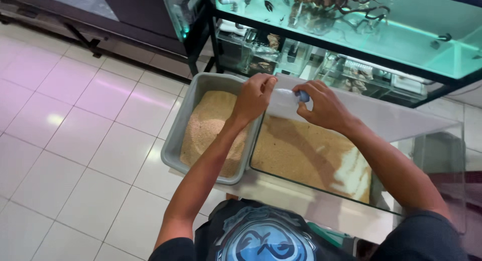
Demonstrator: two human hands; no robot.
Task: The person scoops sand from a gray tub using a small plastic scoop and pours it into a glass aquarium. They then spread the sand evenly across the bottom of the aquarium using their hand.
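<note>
My left hand (254, 97) grips one end of a small translucent plastic bottle (282, 99). The fingers of my right hand (324, 105) pinch the bottle's blue cap (303, 96) at the other end. Both hands hover over the near corner of a clear glass tank (432, 140) whose floor is covered with tan sand (301, 153). To the left, touching the tank, a grey plastic tub (176, 135) holds more of the same sand (206, 128).
White floor tiles (75, 140) spread to the left. Behind stands a black metal rack (216, 45) with lit aquariums (401, 30) holding driftwood and fish. My dark printed shirt (261, 236) fills the bottom edge.
</note>
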